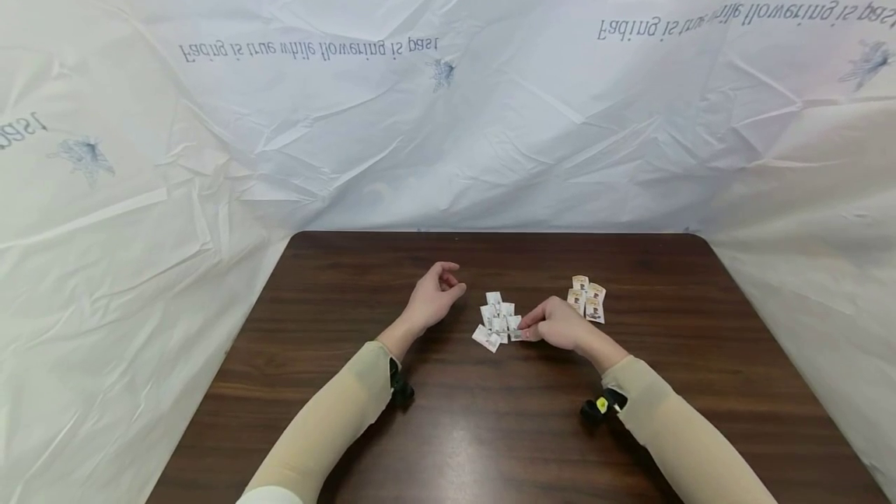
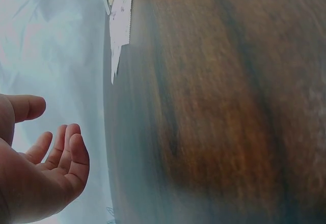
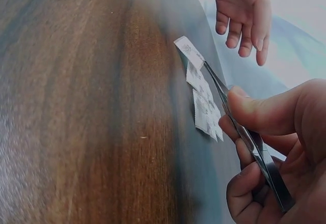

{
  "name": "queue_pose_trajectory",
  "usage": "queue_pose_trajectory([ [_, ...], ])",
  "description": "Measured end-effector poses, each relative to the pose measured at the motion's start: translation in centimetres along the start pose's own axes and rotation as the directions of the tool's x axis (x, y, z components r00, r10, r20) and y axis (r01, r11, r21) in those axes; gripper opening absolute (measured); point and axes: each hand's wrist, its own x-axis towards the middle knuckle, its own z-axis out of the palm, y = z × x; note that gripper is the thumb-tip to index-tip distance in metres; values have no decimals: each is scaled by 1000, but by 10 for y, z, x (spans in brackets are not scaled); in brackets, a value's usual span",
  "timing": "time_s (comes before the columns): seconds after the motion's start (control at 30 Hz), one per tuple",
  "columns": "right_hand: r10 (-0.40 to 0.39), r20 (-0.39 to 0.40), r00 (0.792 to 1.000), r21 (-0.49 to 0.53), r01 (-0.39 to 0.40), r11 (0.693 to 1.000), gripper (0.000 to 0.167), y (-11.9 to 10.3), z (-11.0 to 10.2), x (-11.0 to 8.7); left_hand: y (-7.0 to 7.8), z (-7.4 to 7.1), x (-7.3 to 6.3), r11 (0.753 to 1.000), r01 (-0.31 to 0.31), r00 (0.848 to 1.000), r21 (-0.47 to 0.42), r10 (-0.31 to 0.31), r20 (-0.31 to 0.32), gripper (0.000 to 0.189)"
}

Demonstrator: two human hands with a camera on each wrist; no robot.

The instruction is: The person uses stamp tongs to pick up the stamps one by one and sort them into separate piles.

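In my right hand [image 1: 556,323] I pinch a pair of metal tweezers [image 3: 275,179] between thumb and fingers. Their tips touch the corner of a pale stamp [image 3: 188,51], a small piece of paper with toothed edges. It lies by a loose, overlapping group of similar white stamps [image 1: 488,317] mid-table. Whether the tips grip that stamp is too small to tell. To the left of the group, my left hand [image 1: 432,298] hovers with loosely bent fingers and nothing in it.
Several orange-printed stamps [image 1: 595,309] lie together beyond my right hand. The dark wooden table [image 1: 448,418] has rounded far corners. White printed sheeting [image 1: 448,138] hangs behind it and along both sides. A dark camera [image 1: 595,409] sits at my right wrist.
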Motion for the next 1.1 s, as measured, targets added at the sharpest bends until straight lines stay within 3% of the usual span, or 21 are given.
queue_pose_trajectory([
  [0.67, 25, -9, 1000, 17, -25, 1000, 20, 9, -9, -5, -1, 0, 2, 1000, -17, 1000, -10, 17, 6, 45],
  [0.9, -26, -35, 999, 43, 27, 999, 27, 14, -17, -8, 0, -11, 1, 1000, -17, 1000, 4, 17, -17, 42],
  [1.1, -24, -80, 997, 32, 26, 999, 36, 20, -27, -11, -1, -21, -2, 1000, -16, 999, 7, 16, -30, 40],
])
